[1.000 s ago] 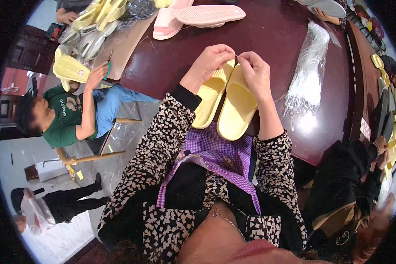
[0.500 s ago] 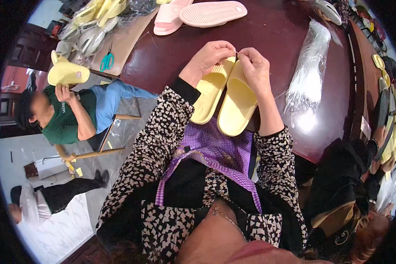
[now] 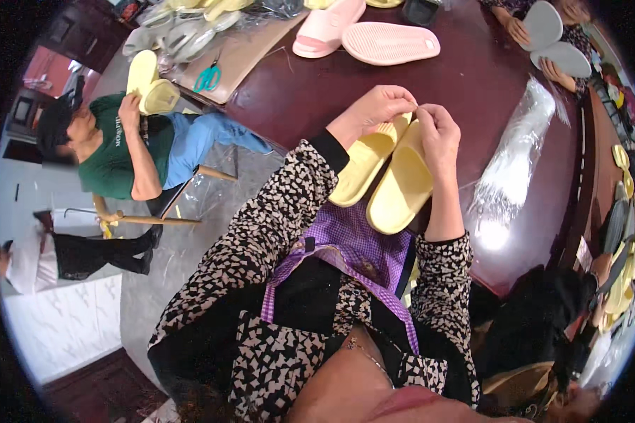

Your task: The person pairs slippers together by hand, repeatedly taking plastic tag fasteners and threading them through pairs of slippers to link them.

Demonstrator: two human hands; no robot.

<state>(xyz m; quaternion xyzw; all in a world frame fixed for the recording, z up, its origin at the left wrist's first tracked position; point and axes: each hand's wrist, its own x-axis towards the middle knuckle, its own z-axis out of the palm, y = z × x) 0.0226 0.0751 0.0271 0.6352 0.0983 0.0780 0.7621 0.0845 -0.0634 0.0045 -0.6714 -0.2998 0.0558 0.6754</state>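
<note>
A pair of pale yellow slide slippers, the left slipper (image 3: 360, 175) and the right slipper (image 3: 401, 196), lies side by side at the table's near edge, soles down, toes away from me. Over their toe ends, my left hand (image 3: 382, 111) and my right hand (image 3: 441, 137) meet fingertip to fingertip, both pinched closed. Between them is a thin clear strand, barely visible. To the right lies a bundle of clear plastic strands (image 3: 518, 144).
Pink slippers (image 3: 391, 44) lie at the table's far side. Teal scissors (image 3: 207, 77) rest on cardboard, near bagged slippers (image 3: 183, 35). At left, a seated person (image 3: 120, 144) holds yellow slippers (image 3: 148, 84). Another person's hands hold grey slippers (image 3: 550, 42) at the far right.
My view has shifted, so the table scene sits lower and further right. My fingertips stay pinched together over the toes. The seated person's slippers have turned, and the far-right person's hands have come into view.
</note>
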